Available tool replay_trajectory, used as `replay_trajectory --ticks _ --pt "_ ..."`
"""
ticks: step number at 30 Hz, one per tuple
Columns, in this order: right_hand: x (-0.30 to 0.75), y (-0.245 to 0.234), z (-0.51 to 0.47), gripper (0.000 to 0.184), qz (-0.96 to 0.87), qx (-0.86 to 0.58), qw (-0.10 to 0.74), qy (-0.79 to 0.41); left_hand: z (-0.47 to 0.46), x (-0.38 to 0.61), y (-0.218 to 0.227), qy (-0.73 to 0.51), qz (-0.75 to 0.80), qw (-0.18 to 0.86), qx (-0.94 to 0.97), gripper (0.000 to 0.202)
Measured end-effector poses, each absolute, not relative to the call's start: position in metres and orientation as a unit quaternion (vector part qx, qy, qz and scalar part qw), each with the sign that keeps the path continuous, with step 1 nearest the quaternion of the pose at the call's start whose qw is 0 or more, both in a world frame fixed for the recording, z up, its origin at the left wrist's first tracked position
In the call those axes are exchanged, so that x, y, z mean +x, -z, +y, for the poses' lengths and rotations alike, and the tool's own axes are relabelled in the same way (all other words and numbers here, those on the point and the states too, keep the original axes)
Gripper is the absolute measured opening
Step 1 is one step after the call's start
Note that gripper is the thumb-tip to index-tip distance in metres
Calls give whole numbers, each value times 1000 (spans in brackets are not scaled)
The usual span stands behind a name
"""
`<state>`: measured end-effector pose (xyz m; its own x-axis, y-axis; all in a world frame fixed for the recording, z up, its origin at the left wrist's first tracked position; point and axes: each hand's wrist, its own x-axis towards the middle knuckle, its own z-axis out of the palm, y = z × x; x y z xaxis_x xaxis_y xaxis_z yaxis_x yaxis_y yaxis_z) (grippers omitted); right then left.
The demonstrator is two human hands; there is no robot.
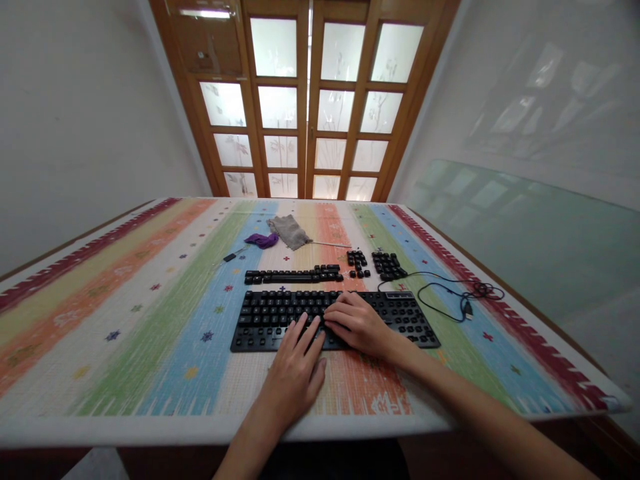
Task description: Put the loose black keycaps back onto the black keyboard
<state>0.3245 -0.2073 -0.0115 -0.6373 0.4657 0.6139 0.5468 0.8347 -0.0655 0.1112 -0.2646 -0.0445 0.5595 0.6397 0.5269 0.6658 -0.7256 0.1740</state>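
Note:
A black keyboard (pixel 265 317) lies on the striped tablecloth near the table's front. My left hand (pixel 295 373) rests flat with fingers stretched out, fingertips on the keyboard's lower middle keys. My right hand (pixel 357 323) lies over the keys right of centre, fingers curled and pressing down on them. Nothing is held in either hand. Behind the keyboard lie rows of loose black keycaps (pixel 293 275), with two more keycap groups (pixel 387 265) to the right.
The keyboard's black cable (pixel 450 293) coils at the right, ending in a USB plug. A grey cloth (pixel 290 232), a purple cloth (pixel 261 240) and a small tool (pixel 231 256) lie farther back. A glass sheet (pixel 525 233) leans on the right wall. Wooden doors stand behind.

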Motion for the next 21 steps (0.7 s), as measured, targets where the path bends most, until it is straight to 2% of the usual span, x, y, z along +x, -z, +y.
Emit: replay_trajectory --ticks 9,16,21 --pt "317 11 -213 19 -889 -297 338 86 -266 119 41 280 -355 5 -892 43" --pt "315 19 -219 23 -884 -322 332 72 -263 129 30 312 -379 -7 -871 25" --pt "318 19 -218 20 -888 -321 324 50 -259 135 34 361 -384 9 -850 23"
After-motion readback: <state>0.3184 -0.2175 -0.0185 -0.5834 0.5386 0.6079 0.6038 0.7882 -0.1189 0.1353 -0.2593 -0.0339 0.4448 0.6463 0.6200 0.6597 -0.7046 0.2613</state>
